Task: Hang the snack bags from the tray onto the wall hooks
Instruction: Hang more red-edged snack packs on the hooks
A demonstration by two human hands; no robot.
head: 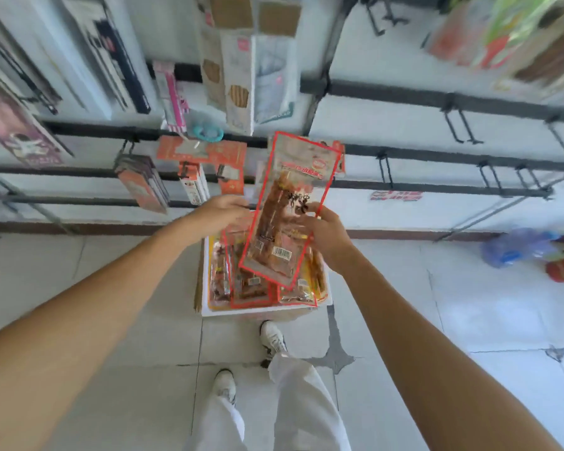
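Fingers (306, 222) of the right hand (328, 237) pinching the long red-edged plastic snack bag (290, 196) mid-length, top end pointing at the black wire wall hooks (386, 170); left hand (220, 209) beside it, grip unclear.

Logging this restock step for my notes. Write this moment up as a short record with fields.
held item: snack bag, red-edged, lifted above the tray
right side: right hand grips the bag's right edge
left side: left hand at the bag's left edge; grip unclear through blur
tray: white tray below the hands, more bags lying in it
hooks: black wall hooks, several bare to the right
task state: held bag not yet on a hook
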